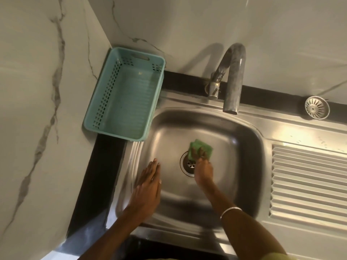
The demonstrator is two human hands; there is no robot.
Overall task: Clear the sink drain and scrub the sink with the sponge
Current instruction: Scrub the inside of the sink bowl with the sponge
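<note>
Fingers (199, 151) grip one sponge (203, 147) beside one drain (188, 164).

My right hand (203, 171) holds the sponge (201, 149) in the sink (244, 147), beside the drain (188, 164); basket (120, 94) left, tap (231, 77) behind, strainer (317, 107) far right.

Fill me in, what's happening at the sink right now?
A person is scrubbing the steel sink. The right hand grips a green sponge pressed on the basin floor just beside the drain. The left hand is open with straight fingers, at the basin's left side. The drain hole looks uncovered; a round metal strainer lies on the back ledge at the right. No water is running from the faucet, and a teal basket sits in the corner.
</note>
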